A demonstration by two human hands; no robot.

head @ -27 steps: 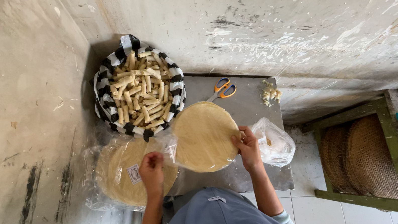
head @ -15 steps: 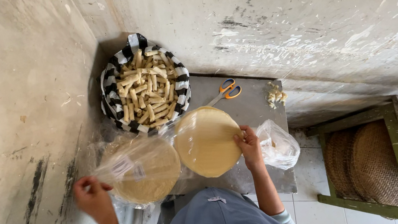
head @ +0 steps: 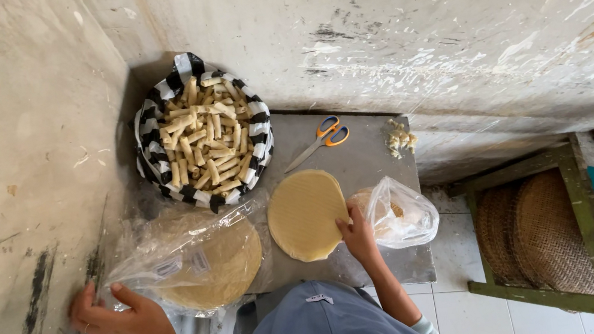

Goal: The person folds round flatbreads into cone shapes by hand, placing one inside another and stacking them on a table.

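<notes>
**Wrapper sheet pinned, bag edge gripped**

One round wrapper sheet (head: pixel 307 215) is pressed flat on the grey table (head: pixel 372 165) by the right hand (head: pixel 358 233). The clear bag of stacked wrappers (head: pixel 195 259) is pinched at its corner by the left hand (head: pixel 116 321). The striped basket (head: pixel 149 132) is already heaped with finished rolls (head: pixel 205 140); this sheet lies unfilled.

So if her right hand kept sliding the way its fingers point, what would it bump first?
The right hand rests on the round flat wrapper, fingers pointing up toward the table's far edge. Past the wrapper, the orange-handled scissors look like the first thing, though depth is uncertain.
</notes>
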